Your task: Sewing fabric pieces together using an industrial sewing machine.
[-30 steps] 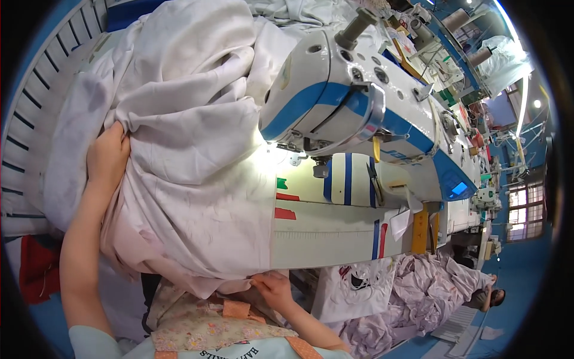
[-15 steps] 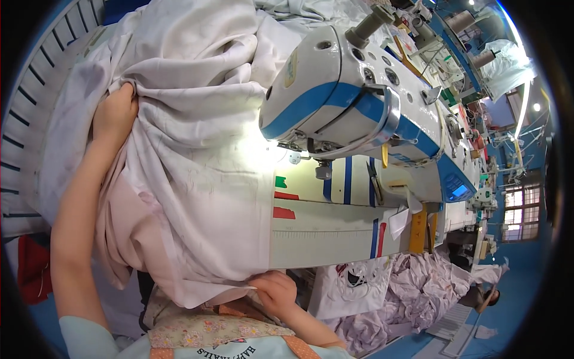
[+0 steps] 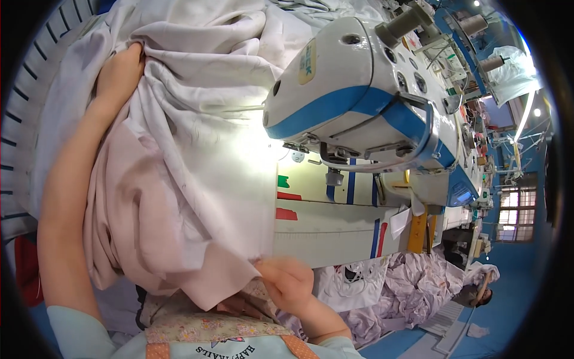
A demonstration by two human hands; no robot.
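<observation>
The fingers of my left hand [image 3: 119, 75] are curled tight around a gathered fold of the big, soft, whitish-pink cloth [image 3: 203, 167], and that grip has travelled farther up the table in the last second, away from my body. The fingers of my right hand [image 3: 290, 281] are drawn together at the cloth's near corner, with little or no gap between them, just by the front rim of the white table [image 3: 329, 230] with ruler marks along it. They have shifted slightly, and they blur here, so how firm that pinch is I cannot tell. The cloth itself lies mostly left of the white sewing machine with the curved blue stripe [image 3: 323, 78], bunched in deep folds at the far side and smoother along its straight right-hand edge, while its near end drops past the rim toward my floral apron [image 3: 206, 329]. More of that near flap is turned into view now, a broad pinkish panel beside my right hand. For the work in hand, I judge that the bulk is being shifted away from me while the corner is kept under control, so the handling looks like arranging. Whether the edge sits under the needle (the lamp's glare washes out that patch) I cannot say; it lies very near it.
</observation>
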